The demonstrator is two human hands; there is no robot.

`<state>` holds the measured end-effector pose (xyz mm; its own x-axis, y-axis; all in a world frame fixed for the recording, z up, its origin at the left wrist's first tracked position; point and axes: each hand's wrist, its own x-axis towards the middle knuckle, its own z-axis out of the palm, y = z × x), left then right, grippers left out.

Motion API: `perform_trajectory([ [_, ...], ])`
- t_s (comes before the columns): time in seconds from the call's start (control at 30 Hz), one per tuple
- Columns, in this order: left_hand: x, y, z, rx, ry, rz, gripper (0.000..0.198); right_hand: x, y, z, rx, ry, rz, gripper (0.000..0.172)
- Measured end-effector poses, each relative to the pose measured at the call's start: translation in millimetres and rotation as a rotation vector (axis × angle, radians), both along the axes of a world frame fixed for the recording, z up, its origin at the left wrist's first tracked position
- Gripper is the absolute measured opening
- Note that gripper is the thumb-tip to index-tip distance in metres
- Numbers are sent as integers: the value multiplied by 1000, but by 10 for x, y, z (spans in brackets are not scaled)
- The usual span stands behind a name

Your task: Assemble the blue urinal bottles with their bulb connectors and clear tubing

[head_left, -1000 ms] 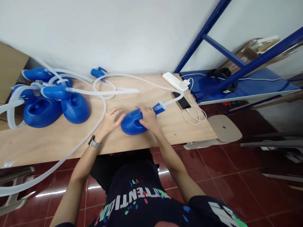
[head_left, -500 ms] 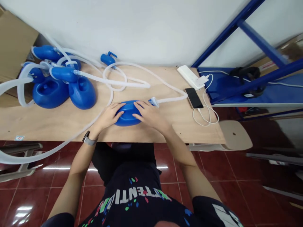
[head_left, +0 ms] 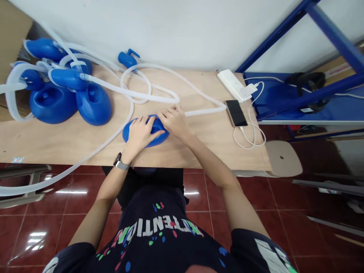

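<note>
A blue plastic urinal bottle (head_left: 157,141) lies on the wooden table in front of me, with its neck end to the right. My left hand (head_left: 140,133) rests over its body, gripping it with thumb and fingers apart. At the neck end, my right hand (head_left: 174,122) has its fingers closed around the cap, which they hide. A translucent white hose (head_left: 203,112) runs from there to the right, then loops back across the table to a small blue spout piece with a handle (head_left: 127,60) by the wall.
Several more blue bottles (head_left: 95,108) with hoses crowd the table's left end beside a cardboard box (head_left: 13,38). One hose (head_left: 85,158) hangs past the front edge. To the right lie a charging phone (head_left: 236,113) and a power strip (head_left: 231,84), near a blue metal rack (head_left: 273,43).
My right hand has shifted from the bottle's body to its cap and closed around it. My left hand has moved further over the top. The view has turned slightly.
</note>
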<state>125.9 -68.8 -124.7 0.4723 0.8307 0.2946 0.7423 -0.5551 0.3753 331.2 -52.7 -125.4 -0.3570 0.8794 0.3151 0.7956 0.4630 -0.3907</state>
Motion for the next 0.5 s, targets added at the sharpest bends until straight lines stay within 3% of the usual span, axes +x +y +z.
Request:
perform_trajectory([
  [0.13,43,74,-103,11,-16,6,66,-33,-95,59,-40,474,-108,30],
  [0.27,-49,77,-50,-12,-71,36,72,162,-62,69,64,869,-277,31],
  [0.43,-347,33,33,-33,-162,132,73,960,30,127,384,894,-524,41],
  [0.5,-450,35,19,-33,-176,147,75,1153,-29,149,279,753,-440,36],
])
